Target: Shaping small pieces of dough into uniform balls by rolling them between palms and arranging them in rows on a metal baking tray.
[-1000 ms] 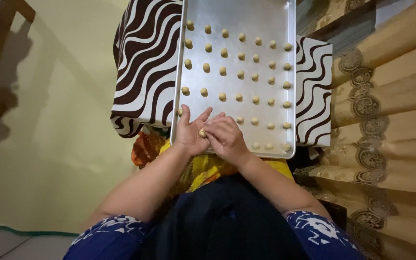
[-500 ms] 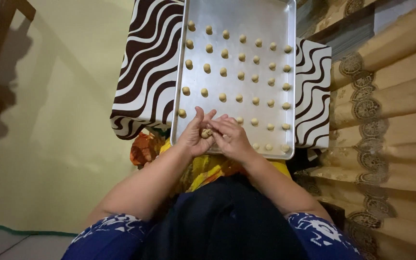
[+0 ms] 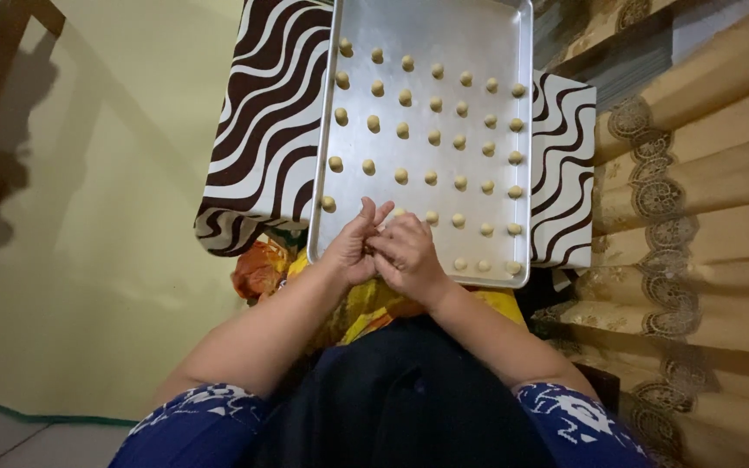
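Note:
A silver metal baking tray (image 3: 444, 35) lies on a brown-and-white striped cushion (image 3: 262, 139) in front of me. Several small pale dough balls (image 3: 432, 137) sit on it in rows. My left hand (image 3: 353, 247) and my right hand (image 3: 407, 256) are pressed together over the tray's near edge, fingers curled against each other. Earlier a small piece of dough showed between the fingertips; now the fingers hide whatever is between them. The nearest dough balls (image 3: 459, 220) lie just beyond my right hand.
Yellow and orange cloth (image 3: 262, 273) lies under the tray's near edge, above my dark lap. A tan patterned curtain (image 3: 695, 191) hangs along the right. A pale yellow-green wall (image 3: 88, 217) fills the left, with a dark wooden frame (image 3: 2, 35) at the top left.
Both hands stayed at the tray's near edge and closed more tightly together. The small dough piece seen between the fingertips is now covered by the fingers.

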